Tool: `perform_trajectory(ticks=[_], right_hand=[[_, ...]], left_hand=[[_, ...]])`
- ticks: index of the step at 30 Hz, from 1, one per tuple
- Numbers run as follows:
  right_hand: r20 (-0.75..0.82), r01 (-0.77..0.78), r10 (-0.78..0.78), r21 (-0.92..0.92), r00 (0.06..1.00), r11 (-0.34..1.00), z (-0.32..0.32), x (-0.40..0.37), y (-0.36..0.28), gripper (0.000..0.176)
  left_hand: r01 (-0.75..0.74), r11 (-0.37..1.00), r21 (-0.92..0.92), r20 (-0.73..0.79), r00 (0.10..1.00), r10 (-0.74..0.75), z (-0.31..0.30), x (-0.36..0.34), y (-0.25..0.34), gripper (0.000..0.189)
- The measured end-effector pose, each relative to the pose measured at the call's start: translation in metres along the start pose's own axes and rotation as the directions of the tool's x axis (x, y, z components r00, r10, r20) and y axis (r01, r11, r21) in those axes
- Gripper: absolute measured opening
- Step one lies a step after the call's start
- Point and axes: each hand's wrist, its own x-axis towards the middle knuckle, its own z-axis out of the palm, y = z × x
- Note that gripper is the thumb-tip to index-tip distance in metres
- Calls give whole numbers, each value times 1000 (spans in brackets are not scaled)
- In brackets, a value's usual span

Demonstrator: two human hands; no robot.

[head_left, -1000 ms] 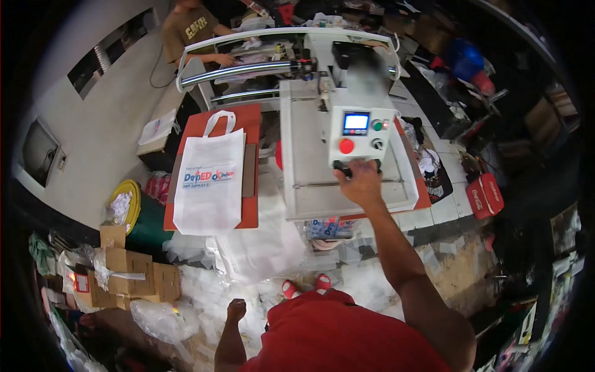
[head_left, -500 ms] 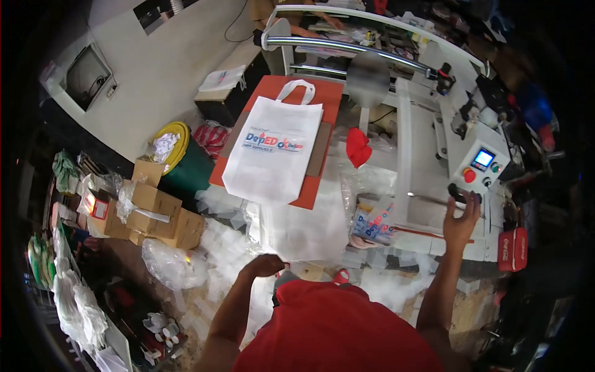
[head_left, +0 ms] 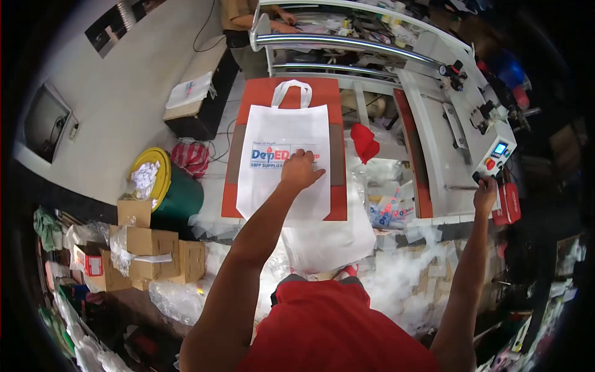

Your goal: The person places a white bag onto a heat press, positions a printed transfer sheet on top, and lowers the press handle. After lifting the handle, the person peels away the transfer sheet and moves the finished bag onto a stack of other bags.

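Note:
A white tote bag (head_left: 282,192) with a blue and red print and a loop handle lies flat on a reddish-brown press bed (head_left: 338,208). My left hand (head_left: 302,169) rests on the right part of the print, its thumb apart from the other fingers, which are partly bent. A faint rectangular outline, perhaps a film, surrounds the print. On the right, my right hand (head_left: 485,191) is closed around a black handle (head_left: 477,178) just below the control box (head_left: 496,152) of the press. The palm hides most of that handle.
A red cloth (head_left: 364,144) hangs right of the bed, above printed sheets (head_left: 392,211). Left stand a green bin (head_left: 186,195) with a yellow rim and cardboard boxes (head_left: 152,248). Steel rails (head_left: 347,42) cross behind the bed; another person's hands (head_left: 286,23) work beyond.
My left hand has come up from beside my waist onto the bag's print. My right hand, earlier spread near the black handle, is now closed on it. The camera view has shifted.

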Motion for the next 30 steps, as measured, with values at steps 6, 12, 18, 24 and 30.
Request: perform_trajectory(ticks=[6, 12, 18, 24, 30], right_hand=[[-161, -71, 55, -95, 985, 993, 10, -4, 1, 25], [2, -282, 291, 248, 957, 927, 30, -100, -156, 30], [581, -438, 305, 100, 754, 893, 160, -241, -236, 58], [832, -579, 382, -92, 402, 810, 213, -285, -220, 65], [713, -461, 430, -168, 554, 871, 209, -288, -223, 56]], left_hand=[[87, 981, -174, 12, 996, -86, 12, 25, -28, 26], [444, 787, -429, -325, 737, -593, -42, -48, -206, 29], [827, 557, -81, -269, 520, -811, -7, -280, -380, 41], [842, 408, 353, 440, 236, -866, 112, -526, -360, 59], [940, 224, 258, 879, -132, -458, 94, -476, -243, 45]])
